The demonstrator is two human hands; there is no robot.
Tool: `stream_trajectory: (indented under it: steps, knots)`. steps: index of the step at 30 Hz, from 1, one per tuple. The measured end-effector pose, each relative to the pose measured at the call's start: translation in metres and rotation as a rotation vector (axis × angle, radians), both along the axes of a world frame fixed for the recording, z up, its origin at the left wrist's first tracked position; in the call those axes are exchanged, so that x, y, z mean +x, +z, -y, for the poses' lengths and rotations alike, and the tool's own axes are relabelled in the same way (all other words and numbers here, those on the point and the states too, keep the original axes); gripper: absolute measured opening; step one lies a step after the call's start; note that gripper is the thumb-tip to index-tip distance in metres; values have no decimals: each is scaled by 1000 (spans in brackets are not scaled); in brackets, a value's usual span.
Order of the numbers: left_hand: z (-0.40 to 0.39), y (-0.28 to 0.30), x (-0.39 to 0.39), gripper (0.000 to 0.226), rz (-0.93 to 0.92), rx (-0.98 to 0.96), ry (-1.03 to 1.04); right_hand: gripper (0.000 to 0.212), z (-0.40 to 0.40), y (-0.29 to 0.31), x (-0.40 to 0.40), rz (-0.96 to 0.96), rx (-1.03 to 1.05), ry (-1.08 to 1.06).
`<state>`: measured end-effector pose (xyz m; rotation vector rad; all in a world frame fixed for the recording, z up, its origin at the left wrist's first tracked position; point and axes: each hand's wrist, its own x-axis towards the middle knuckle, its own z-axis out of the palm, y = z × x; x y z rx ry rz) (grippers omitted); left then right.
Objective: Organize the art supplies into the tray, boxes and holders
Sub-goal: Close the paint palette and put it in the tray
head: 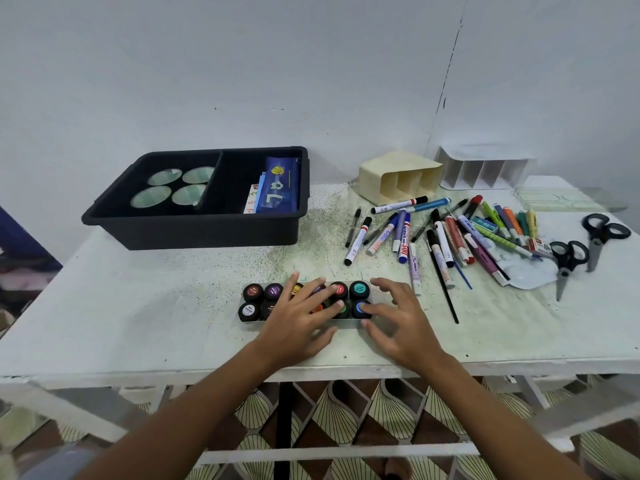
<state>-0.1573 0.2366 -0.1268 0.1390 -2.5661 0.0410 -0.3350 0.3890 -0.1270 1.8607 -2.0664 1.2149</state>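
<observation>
Your left hand [298, 320] and right hand [398, 320] lie with spread, straight fingers on the paint pot set [304, 301], gripping nothing; its round black lids carry coloured labels too small to read. At 2 o'clock loose markers [446, 233] lie scattered, one reads "300"; two black-handled scissors [585, 247] lie at 3 o'clock. At 11 o'clock the black plastic tray [197, 233] holds four round discs and a blue pouch [280, 188]. A cream holder [398, 178] lies at 1 o'clock.

Soft even indoor light, faint shadows, no glare, wide-angle bending at edges, blurred lower-left corner
</observation>
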Motion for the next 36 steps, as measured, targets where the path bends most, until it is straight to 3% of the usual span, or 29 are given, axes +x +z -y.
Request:
stream_trajectory:
  steps: [4, 8, 11, 15, 20, 25, 28, 36]
  knots:
    - [2, 9, 8, 50, 51, 15, 50, 32, 1, 1, 4, 23, -28, -18]
    - [26, 18, 32, 57, 74, 67, 159, 42, 13, 8, 7, -110, -7, 63]
    - [47, 17, 56, 66, 163, 112, 212, 40, 22, 5, 13, -223, 54, 113]
    - [48, 5, 74, 64, 242, 114, 188, 35, 24, -5, 16, -201, 49, 102]
    - [31, 20, 57, 60, 121, 116, 126, 44, 32, 4, 19, -215, -35, 161]
    - [27, 23, 39, 73, 280, 35, 184, 65, 48, 4, 25, -441, 200, 141]
    - [35, 11, 44, 73, 387, 29, 264, 66, 50, -1, 24, -546, 308, 87]
    - [47, 13, 48, 71, 348, 78, 229, 72, 50, 12, 16, -455, 435, 141]
